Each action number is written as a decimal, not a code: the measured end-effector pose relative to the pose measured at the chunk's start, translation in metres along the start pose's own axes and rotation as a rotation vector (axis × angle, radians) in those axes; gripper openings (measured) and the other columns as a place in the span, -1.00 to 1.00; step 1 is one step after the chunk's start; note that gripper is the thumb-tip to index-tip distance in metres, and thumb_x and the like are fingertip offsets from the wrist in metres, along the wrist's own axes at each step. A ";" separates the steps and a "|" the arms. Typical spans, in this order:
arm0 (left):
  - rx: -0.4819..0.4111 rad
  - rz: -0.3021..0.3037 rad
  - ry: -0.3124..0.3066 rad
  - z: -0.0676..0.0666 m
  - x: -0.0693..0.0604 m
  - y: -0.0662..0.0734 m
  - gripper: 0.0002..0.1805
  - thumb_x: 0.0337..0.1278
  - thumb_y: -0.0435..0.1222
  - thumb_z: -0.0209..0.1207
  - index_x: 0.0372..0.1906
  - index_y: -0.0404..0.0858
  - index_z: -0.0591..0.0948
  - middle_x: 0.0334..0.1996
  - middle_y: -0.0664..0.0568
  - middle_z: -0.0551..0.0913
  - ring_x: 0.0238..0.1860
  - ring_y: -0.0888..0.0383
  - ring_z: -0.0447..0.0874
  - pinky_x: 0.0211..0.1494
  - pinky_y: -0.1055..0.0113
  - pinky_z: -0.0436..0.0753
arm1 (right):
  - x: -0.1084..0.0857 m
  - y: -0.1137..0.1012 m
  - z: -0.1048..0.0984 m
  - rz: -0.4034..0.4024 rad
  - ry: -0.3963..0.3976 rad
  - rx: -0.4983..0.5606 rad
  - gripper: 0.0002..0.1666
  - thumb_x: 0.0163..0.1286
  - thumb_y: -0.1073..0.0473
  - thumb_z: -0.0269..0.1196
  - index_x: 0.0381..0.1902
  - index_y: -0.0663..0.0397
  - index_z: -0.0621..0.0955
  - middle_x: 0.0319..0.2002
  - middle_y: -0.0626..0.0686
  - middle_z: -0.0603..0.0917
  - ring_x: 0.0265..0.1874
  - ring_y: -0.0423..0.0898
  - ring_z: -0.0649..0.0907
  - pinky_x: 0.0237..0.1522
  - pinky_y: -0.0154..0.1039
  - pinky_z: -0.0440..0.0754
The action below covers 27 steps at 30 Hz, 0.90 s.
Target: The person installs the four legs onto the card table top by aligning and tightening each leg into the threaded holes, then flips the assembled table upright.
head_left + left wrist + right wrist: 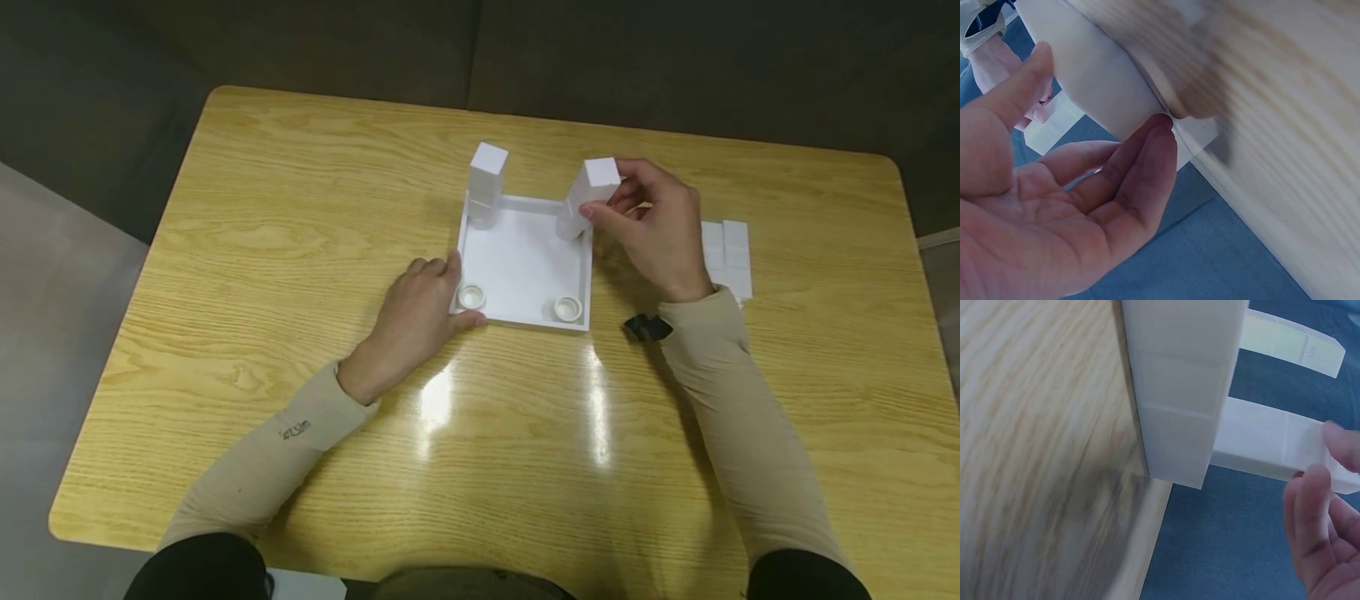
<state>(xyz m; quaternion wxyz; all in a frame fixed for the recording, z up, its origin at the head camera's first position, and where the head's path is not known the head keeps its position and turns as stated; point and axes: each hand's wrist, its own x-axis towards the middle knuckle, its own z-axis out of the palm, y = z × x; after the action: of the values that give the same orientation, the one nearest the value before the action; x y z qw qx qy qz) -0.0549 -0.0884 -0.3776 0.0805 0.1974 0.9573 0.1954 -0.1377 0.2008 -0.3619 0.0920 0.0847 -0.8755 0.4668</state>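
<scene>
A shallow white square tray (525, 271) lies on the table, with two tall white posts upright at its far corners. My left hand (420, 308) grips the tray's near-left corner, thumb along the front edge and fingers against the left side. The right hand (660, 225) pinches the far-right post (592, 192) between thumb and fingers; this post leans slightly in the head view. Apart from both hands stands the far-left post (487, 175). Round white sockets mark the near corners, one at the left (472, 297) and one at the right (567, 309).
More white rectangular pieces (727, 258) lie side by side right of the tray, partly hidden by the right hand and wrist. A dark object (647, 327) shows beside the right cuff. The wooden table (262, 250) has rounded corners, and a dark partition (600, 67) rises behind it.
</scene>
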 end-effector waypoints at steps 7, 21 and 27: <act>-0.006 -0.011 -0.005 0.000 0.000 0.000 0.03 0.21 0.01 0.55 0.47 -0.69 0.41 0.13 -0.43 0.72 0.07 -0.25 0.70 0.18 0.00 0.72 | -0.002 0.001 -0.002 -0.017 0.004 0.001 -0.58 0.38 0.33 0.49 0.19 0.28 0.75 -0.18 -0.05 0.71 -0.22 -0.22 0.65 -0.32 -0.39 0.49; -0.001 -0.007 0.003 0.000 0.000 0.000 0.03 0.20 0.01 0.55 0.46 -0.70 0.41 0.12 -0.43 0.72 0.07 -0.25 0.71 0.18 -0.01 0.72 | -0.002 0.003 0.002 0.018 0.006 0.040 -0.50 0.32 0.28 0.59 0.12 0.27 0.63 -0.17 -0.01 0.72 -0.31 -0.22 0.69 -0.36 -0.44 0.59; 0.004 0.000 0.007 0.000 -0.001 0.000 0.03 0.21 0.01 0.55 0.45 -0.70 0.42 0.14 -0.44 0.72 0.06 -0.25 0.71 0.18 -0.01 0.72 | -0.002 0.002 0.004 0.000 -0.017 0.004 -0.40 0.33 0.23 0.62 0.27 0.24 0.67 -0.21 0.02 0.69 -0.34 -0.18 0.65 -0.30 -0.43 0.57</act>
<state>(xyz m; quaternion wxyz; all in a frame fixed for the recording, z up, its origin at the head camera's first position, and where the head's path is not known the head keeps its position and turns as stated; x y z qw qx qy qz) -0.0543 -0.0890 -0.3778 0.0769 0.1971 0.9579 0.1943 -0.1370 0.1990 -0.3663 0.0847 0.0889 -0.8753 0.4677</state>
